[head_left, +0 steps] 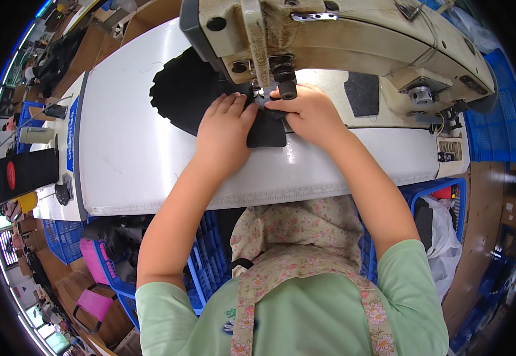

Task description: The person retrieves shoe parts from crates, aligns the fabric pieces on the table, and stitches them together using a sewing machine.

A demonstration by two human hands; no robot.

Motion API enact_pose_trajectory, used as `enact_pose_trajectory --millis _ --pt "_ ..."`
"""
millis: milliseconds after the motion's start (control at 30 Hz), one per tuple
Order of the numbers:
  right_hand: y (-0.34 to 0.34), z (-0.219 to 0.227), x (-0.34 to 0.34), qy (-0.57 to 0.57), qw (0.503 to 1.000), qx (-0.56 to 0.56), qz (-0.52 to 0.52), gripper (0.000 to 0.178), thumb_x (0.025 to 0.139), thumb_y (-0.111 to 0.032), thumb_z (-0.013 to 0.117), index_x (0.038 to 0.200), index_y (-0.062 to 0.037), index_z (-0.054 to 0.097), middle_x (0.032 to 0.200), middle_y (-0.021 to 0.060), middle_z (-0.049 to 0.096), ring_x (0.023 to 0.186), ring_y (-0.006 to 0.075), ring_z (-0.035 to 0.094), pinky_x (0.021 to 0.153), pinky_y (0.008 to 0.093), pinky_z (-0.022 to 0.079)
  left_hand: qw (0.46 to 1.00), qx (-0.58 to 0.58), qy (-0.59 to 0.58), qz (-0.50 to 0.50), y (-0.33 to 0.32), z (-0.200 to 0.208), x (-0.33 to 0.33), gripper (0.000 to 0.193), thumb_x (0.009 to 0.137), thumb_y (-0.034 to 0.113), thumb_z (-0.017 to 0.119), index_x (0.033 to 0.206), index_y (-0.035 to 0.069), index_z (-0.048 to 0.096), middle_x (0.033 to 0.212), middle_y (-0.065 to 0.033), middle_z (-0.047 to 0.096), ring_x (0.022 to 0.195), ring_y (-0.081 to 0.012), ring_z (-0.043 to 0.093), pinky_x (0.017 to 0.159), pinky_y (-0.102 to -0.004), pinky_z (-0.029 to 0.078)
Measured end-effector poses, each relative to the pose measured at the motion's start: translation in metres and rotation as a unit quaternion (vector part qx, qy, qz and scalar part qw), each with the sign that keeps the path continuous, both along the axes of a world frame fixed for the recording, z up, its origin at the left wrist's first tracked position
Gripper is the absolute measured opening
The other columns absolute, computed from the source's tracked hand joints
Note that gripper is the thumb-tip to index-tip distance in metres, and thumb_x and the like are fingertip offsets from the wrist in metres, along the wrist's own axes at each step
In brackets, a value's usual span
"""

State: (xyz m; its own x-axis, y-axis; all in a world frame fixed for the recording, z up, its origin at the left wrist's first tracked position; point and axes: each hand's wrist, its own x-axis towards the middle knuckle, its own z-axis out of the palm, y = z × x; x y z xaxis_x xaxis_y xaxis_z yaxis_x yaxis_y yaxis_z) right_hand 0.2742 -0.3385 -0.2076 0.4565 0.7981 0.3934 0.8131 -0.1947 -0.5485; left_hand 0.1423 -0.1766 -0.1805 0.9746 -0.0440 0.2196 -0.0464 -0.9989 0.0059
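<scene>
A black fabric piece (181, 89) with a notched curved edge lies under the head of a sewing machine (353, 47). On it rests my left hand (225, 130), fingers stretched flat just left of the presser foot (259, 95). My right hand (314, 115) is closed, thumb and fingers pinching a small dark grey fabric piece (276, 113) beside the foot. The machine's head partly hides the right fingertips and the needle. Farther right, a separate dark grey patch (362, 95) lies flat on the machine bed.
The white sewing table (133, 172) has a ruler strip along its near edge. Blue crates stand below it, one holding black material at left, another (462, 204) holding white plastic at right. More blue crates (495, 113) are stacked beyond the machine. A pink chair (95, 305) stands lower left.
</scene>
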Motion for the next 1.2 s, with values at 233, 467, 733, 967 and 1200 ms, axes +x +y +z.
enact_pose_trajectory --millis 233,467,733,967,1200 --pt "-0.002 -0.01 0.003 -0.027 1.0 0.016 0.001 0.035 0.069 -0.001 0.058 0.097 -0.0156 0.074 0.108 0.0054 0.067 0.108 0.0235 0.059 0.097 0.0394 0.042 0.997 -0.063 0.042 -0.031 0.016 0.016 0.004 0.059 0.058 0.012 0.075 0.116 0.009 0.062 0.128 -0.015 0.055 0.122 -0.0333 0.049 0.106 -0.0437 0.037" --pt "-0.003 -0.011 -0.002 -0.062 0.998 0.016 0.0 0.033 0.07 -0.003 0.061 0.099 -0.0153 0.073 0.111 0.0044 0.065 0.111 0.022 0.058 0.101 0.0405 0.041 0.997 -0.015 0.044 -0.059 0.018 0.015 0.003 0.06 0.058 0.012 0.075 0.116 0.01 0.063 0.127 -0.0142 0.057 0.121 -0.0316 0.051 0.106 -0.0431 0.037" --pt "0.002 -0.013 -0.011 -0.142 0.989 0.02 -0.027 0.029 0.074 -0.007 0.061 0.099 -0.015 0.072 0.108 0.0044 0.064 0.111 0.0209 0.057 0.099 0.0423 0.042 0.993 0.049 0.057 -0.091 0.017 0.016 0.007 0.059 0.058 0.014 0.074 0.115 0.006 0.063 0.125 -0.0177 0.057 0.12 -0.0318 0.051 0.105 -0.043 0.038" --pt "-0.003 0.0 -0.024 -0.132 0.99 -0.005 -0.049 0.029 0.072 -0.005 0.06 0.098 -0.0125 0.071 0.094 0.0054 0.061 0.096 0.0235 0.057 0.083 0.0418 0.045 0.993 0.081 0.05 -0.067 0.009 0.011 0.006 0.059 0.06 0.016 0.073 0.117 0.004 0.062 0.123 -0.0204 0.058 0.119 -0.0332 0.052 0.105 -0.0433 0.038" --pt "-0.008 0.006 -0.025 -0.053 0.998 0.01 -0.026 0.03 0.069 0.002 0.059 0.094 -0.0091 0.071 0.093 0.0065 0.063 0.095 0.0252 0.059 0.084 0.0383 0.048 0.995 0.079 0.036 -0.048 0.002 0.007 0.004 0.055 0.063 0.013 0.069 0.117 0.005 0.061 0.124 -0.0212 0.057 0.12 -0.0338 0.052 0.105 -0.044 0.038"
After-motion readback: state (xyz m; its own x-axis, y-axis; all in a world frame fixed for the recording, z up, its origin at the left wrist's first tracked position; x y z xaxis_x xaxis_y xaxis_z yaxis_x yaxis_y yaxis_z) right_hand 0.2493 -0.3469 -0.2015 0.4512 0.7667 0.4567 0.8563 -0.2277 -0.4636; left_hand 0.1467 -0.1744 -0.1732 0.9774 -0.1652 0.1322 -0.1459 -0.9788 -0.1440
